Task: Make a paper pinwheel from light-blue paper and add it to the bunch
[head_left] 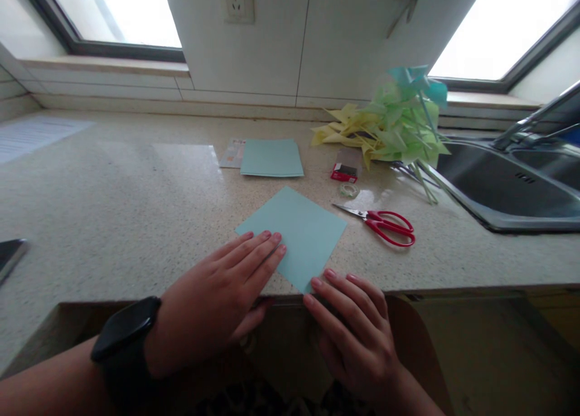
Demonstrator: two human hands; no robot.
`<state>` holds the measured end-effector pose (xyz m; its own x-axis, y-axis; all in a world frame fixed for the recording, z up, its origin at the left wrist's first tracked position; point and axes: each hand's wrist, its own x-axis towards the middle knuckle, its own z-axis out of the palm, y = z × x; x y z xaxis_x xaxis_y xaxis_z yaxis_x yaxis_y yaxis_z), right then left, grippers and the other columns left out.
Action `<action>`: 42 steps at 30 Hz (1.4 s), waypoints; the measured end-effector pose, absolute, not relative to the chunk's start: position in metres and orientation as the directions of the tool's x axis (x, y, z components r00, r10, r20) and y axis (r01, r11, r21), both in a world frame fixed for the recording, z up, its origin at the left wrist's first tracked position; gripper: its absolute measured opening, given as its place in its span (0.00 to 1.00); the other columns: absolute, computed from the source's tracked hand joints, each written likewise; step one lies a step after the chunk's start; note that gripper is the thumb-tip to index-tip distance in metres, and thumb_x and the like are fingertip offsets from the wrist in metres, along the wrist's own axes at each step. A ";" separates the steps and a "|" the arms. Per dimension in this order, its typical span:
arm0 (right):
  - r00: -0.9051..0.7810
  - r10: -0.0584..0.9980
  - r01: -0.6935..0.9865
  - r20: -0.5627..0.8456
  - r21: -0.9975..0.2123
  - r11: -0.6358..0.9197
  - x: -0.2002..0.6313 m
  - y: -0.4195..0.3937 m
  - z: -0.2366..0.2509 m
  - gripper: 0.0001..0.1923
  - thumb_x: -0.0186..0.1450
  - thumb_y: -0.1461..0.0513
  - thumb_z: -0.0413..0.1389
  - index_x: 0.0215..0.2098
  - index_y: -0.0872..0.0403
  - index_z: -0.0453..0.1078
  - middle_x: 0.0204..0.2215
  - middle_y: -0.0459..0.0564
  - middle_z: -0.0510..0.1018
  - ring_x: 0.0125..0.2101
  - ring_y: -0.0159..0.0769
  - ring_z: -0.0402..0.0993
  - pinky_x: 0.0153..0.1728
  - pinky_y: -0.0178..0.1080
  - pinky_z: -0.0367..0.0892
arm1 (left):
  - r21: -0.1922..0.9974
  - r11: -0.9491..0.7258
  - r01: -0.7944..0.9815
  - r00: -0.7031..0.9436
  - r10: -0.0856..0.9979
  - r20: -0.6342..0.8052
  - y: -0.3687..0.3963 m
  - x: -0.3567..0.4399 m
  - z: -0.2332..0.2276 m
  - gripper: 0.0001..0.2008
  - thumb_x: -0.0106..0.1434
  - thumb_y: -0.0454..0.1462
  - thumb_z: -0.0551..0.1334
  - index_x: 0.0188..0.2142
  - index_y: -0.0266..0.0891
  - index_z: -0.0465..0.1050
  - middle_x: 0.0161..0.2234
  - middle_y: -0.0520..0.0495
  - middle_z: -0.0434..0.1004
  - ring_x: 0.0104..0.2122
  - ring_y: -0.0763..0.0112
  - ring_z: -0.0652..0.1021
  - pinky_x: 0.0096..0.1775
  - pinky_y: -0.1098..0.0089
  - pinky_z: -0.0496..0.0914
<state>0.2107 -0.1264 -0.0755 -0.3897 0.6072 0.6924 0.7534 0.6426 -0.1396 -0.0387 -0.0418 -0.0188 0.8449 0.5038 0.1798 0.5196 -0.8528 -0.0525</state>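
The light blue paper square (293,234) lies turned like a diamond at the near edge of the counter (113,210), and everything else I place from it: the red scissors (385,224) just to its right, the small tape roll (348,190) and red box (344,172) beyond its right corner, the stack of blue sheets (271,157) straight behind it, the pinwheels (394,123) farther back and right beside the sink (507,186). To do this well, I think I should keep the sheet pinned flat so it cannot swivel on the smooth stone, and work with fingertips only at the near corner, since that corner sits right at the counter's lip. My left hand (217,298) lies palm down, fingers straight and held side by side, their tips pressing the sheet's lower left edge; it grasps nothing. My right hand (353,325) comes up from below the counter's edge, fingers loosely spread, tips touching the near corner, also flat and pinching nothing. Both wrists are low, the left one wearing a black watch (124,334).
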 end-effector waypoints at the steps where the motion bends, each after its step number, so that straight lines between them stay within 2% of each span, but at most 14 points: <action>1: -0.384 0.608 0.756 0.695 -0.142 0.640 0.210 -0.126 -0.075 0.22 0.65 0.70 0.53 0.56 0.55 0.74 0.55 0.55 0.80 0.60 0.48 0.70 0.58 0.54 0.63 | -0.054 -0.854 0.518 0.846 0.502 0.181 -0.042 -0.039 -0.019 0.37 0.64 0.37 0.62 0.69 0.30 0.54 0.70 0.35 0.59 0.68 0.52 0.63 0.67 0.52 0.61; 7: -0.388 0.604 0.753 0.696 -0.138 0.643 0.210 -0.127 -0.075 0.22 0.64 0.70 0.53 0.55 0.53 0.74 0.55 0.54 0.79 0.60 0.48 0.69 0.57 0.54 0.64 | -0.062 -0.848 0.527 0.841 0.509 0.184 -0.043 -0.038 -0.019 0.36 0.65 0.39 0.62 0.69 0.30 0.54 0.69 0.35 0.59 0.67 0.52 0.63 0.67 0.53 0.61; 23: -0.386 0.626 0.748 0.677 -0.167 0.642 0.208 -0.127 -0.075 0.23 0.65 0.71 0.53 0.57 0.55 0.73 0.56 0.56 0.77 0.61 0.49 0.67 0.58 0.56 0.61 | -0.057 -0.842 0.536 0.835 0.518 0.188 -0.043 -0.037 -0.020 0.37 0.63 0.38 0.63 0.69 0.29 0.55 0.69 0.34 0.59 0.68 0.52 0.63 0.66 0.52 0.63; 42: -0.342 0.626 0.763 0.701 -0.182 0.620 0.204 -0.127 -0.073 0.21 0.66 0.70 0.54 0.56 0.55 0.74 0.54 0.56 0.79 0.58 0.48 0.70 0.57 0.55 0.62 | -0.067 -0.843 0.533 0.836 0.514 0.190 -0.044 -0.037 -0.019 0.36 0.64 0.38 0.63 0.69 0.29 0.55 0.70 0.34 0.58 0.68 0.53 0.62 0.67 0.54 0.61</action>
<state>0.2045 -0.1269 -0.0731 -0.3417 0.6261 0.7008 0.7633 0.6200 -0.1818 -0.0374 -0.0438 -0.0188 0.8365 0.5139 0.1903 0.5334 -0.8432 -0.0674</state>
